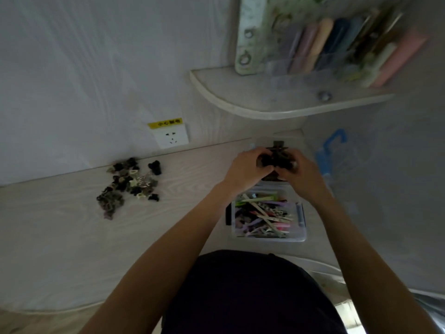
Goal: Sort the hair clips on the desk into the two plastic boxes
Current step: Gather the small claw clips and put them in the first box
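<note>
Head view: both hands [277, 165] cup dark clips [274, 160] near desk's back edge [192, 150].

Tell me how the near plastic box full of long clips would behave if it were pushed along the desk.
The clear plastic box sits flat and low on the smooth desk, so it would probably slide, not tip. Its long clips lie loosely heaped to the rim; a sharp shove might spill some. It probably weighs little.

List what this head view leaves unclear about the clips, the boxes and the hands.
- Far box: almost wholly hidden behind both hands.
- Left hand and right hand: cupped around dark clips; count hidden by fingers.
- Pile on the desk: dim and too small to count.
- Near box: contents tangled.
</note>
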`<state>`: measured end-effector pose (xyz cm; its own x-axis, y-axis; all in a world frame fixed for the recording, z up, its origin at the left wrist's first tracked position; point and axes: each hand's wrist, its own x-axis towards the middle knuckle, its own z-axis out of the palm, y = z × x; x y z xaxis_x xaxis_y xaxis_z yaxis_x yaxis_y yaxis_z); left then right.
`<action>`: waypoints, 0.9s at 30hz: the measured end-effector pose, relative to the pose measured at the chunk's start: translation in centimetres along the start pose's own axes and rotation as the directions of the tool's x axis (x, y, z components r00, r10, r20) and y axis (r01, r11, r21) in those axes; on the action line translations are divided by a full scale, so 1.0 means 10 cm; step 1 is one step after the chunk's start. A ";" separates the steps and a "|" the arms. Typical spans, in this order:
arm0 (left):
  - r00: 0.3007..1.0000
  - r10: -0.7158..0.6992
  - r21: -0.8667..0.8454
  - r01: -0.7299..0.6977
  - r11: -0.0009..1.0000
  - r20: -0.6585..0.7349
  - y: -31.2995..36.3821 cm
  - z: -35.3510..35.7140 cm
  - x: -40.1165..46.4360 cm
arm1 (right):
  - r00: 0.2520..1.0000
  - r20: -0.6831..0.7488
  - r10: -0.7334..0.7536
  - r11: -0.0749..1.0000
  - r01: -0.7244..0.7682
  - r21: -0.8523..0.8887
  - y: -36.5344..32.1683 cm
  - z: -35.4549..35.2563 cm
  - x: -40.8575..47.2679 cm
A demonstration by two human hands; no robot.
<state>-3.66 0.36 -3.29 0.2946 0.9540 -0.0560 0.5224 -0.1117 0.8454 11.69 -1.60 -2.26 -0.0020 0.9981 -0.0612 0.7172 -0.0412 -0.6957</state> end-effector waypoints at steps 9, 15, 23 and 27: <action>0.971 0.133 0.462 -0.212 0.861 0.197 -0.10 0.13 0.05 | 0.994 -0.051 0.096 0.982 -0.103 -0.161 0.28 -0.04 0.26; 0.946 0.290 0.315 -0.323 0.893 0.147 -0.27 0.00 -0.08 | 0.971 -0.229 -0.068 0.973 0.013 -0.233 0.14 0.14 0.13; 0.894 0.014 0.194 0.081 0.978 -0.447 -1.08 -0.72 -0.85 | 0.949 0.114 -0.294 0.950 0.303 -0.073 -0.64 0.89 -0.22; 0.771 -0.155 0.324 0.429 0.843 -0.618 -1.71 -1.16 -1.44 | 0.857 0.445 -0.260 0.938 0.334 -0.095 -0.93 1.57 -0.16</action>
<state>-26.12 -8.22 -10.81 -0.3480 0.9247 0.1540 0.8260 0.2248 0.5170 -5.92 -3.49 -6.96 -0.4984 0.8458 -0.1904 0.7384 0.2990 -0.6045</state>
